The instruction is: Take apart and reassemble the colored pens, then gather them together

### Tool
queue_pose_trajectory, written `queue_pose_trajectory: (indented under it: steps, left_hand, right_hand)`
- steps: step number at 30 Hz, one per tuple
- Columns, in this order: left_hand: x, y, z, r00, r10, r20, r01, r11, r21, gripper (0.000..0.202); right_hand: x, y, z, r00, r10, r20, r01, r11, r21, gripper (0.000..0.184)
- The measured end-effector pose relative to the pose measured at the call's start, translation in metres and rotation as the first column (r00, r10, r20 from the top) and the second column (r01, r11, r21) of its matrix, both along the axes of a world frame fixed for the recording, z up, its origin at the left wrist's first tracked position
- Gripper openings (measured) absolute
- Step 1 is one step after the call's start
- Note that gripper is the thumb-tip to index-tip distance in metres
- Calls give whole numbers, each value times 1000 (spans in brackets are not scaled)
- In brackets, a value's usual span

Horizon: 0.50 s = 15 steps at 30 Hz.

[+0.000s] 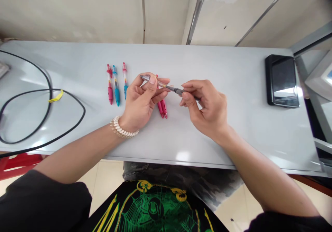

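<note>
A grey pen (162,84) with a clear barrel is held slantwise above the table between both hands. My left hand (141,100) is closed on its clear upper part, the thumb pressing on the barrel. Fingertips of my right hand (206,109) pinch the dark grey grip end (178,91). Whether the pen's parts are fully joined I cannot tell. Beneath my left fingers lie two pink pens (162,109), partly hidden. Left of that hand, a pink pen (110,86), a blue pen (116,86) and a pen with pink top and blue grip (125,78) lie side by side.
A black cable (84,111) with a yellow tag (56,96) loops over the left of the white table (246,128). At the right end sits a black box-like device (282,81) with a glossy top. A wall with a pillar (225,17) stands behind the table.
</note>
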<state>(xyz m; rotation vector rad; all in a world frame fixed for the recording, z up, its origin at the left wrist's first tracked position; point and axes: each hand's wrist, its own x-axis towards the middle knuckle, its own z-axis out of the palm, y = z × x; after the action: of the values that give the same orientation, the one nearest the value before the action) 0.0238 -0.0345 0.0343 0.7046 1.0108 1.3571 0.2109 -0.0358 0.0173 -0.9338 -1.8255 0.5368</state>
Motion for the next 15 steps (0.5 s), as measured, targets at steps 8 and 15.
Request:
queue_pose_trajectory:
  steps: [8,15]
  left_hand:
    - [-2,3,-1,999,-22,40,20,999,49,12]
    - [-1,2,-2,999,-27,43,25,999,45,14]
  right_hand:
    - [2,-1,4,1000,-14,-8,14,1000,10,12]
    - [0,-2,5,999,-43,-15,43,999,-5,10]
